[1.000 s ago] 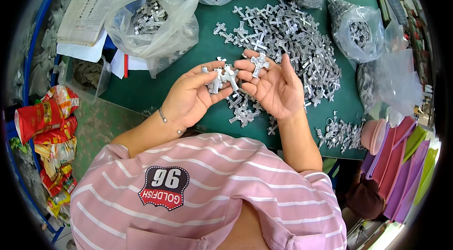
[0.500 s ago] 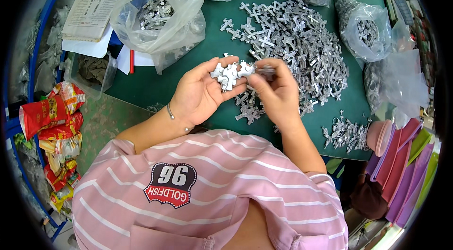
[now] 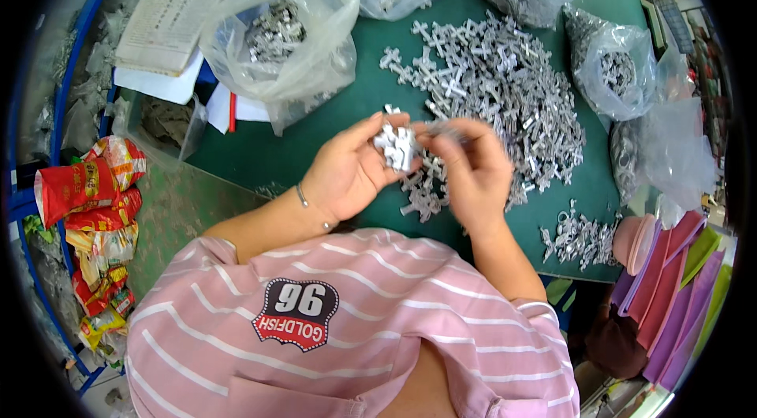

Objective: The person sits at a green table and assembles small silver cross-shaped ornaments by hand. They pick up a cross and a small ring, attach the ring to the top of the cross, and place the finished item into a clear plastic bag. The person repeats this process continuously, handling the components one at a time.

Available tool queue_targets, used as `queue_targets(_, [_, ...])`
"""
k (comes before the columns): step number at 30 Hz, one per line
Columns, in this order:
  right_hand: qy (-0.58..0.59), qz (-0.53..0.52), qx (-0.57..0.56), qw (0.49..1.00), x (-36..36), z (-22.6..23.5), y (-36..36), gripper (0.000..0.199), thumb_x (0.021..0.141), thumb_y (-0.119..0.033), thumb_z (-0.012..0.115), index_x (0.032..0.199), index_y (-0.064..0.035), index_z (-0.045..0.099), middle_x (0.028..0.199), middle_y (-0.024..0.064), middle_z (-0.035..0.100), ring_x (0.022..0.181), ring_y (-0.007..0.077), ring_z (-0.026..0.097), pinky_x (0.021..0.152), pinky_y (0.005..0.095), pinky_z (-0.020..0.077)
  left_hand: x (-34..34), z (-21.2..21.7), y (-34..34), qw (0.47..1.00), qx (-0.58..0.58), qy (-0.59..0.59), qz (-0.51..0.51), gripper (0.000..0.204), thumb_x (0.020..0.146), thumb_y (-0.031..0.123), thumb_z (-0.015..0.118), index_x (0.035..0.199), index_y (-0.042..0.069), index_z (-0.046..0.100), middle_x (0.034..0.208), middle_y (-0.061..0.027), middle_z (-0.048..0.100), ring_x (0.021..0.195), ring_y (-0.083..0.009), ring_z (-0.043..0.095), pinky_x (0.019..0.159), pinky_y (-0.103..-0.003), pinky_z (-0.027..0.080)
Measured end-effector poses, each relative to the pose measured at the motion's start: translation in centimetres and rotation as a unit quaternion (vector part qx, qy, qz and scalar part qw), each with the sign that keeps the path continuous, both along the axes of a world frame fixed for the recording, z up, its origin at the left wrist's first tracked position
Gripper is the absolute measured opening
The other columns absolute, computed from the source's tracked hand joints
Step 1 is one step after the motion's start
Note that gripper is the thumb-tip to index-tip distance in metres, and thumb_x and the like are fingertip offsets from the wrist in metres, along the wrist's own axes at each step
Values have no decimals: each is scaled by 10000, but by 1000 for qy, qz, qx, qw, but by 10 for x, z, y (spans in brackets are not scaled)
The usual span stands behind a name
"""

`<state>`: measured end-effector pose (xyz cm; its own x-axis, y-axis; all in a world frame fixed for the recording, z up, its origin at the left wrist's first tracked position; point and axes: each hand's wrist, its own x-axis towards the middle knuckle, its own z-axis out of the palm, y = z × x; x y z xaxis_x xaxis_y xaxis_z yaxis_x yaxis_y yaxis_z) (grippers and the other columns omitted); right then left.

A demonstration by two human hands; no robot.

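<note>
The left hand (image 3: 343, 169) lay palm up with silvery crosses (image 3: 397, 147) on its fingers. Just beside them, the right hand (image 3: 479, 177) pinched a blurred piece (image 3: 446, 132). A heap (image 3: 509, 98) of crosses spread over the green worktop (image 3: 276, 156), plastic bags (image 3: 327, 24) stood around it, and a pink tub (image 3: 633, 244) sat near the right edge.

Apparently passable gap between left bag (image 3: 315, 75) and crosses (image 3: 512, 102)

Crosses (image 3: 397, 148) of shiny grey metal; a crinkled, translucent plastic bag (image 3: 315, 71); a matt cloth shirt (image 3: 378, 311); a smooth counter (image 3: 260, 158), perhaps plastic-topped.
</note>
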<state>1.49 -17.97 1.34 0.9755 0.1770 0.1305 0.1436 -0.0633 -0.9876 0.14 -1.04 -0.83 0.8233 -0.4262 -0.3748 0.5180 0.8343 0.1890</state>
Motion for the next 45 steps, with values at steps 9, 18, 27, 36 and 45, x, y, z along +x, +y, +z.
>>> queue_targets(9, [-99,-50,-53,992,1,5,-15,166,821,33,564,984,30,597,1001,133,635,912,197,608,835,292,456,40,23,-8,998,47,31,18,226,929,140,433,1107,3,461,1081,-205,551,1015,-312,566,862,-438,492])
queue_targets(18, [-55,-137,-106,983,-10,3,-49,84,814,2,582,884,28,622,886,103,641,787,150,594,721,257,463,153,56,-16,941,255,-195,103,385,910,133,435,1232,-71,375,1275,-248,410,1179,-333,423,972,-468,379])
queue_targets(27, [-116,-78,-201,970,25,11,-34,85,787,2,604,869,16,622,811,94,624,706,165,600,650,258,472,122,-10,-32,356,839,-410,-44,191,749,135,634,859,-17,597,917,-208,600,834,-382,602,742,-424,493])
queue_targets(36, [-118,-157,-296,935,42,3,-72,98,764,-31,612,852,12,620,788,120,614,683,240,596,633,317,477,137,1,-27,379,819,-389,-184,227,676,148,627,825,-23,622,803,-208,634,771,-349,613,724,-391,484])
queue_targets(45, [-249,-75,-598,758,83,-3,-52,100,680,-117,660,755,-64,622,814,66,583,844,265,544,674,391,434,77,21,-30,897,398,-191,-28,193,868,111,572,1012,-17,568,958,-147,636,832,-207,638,720,-304,531])
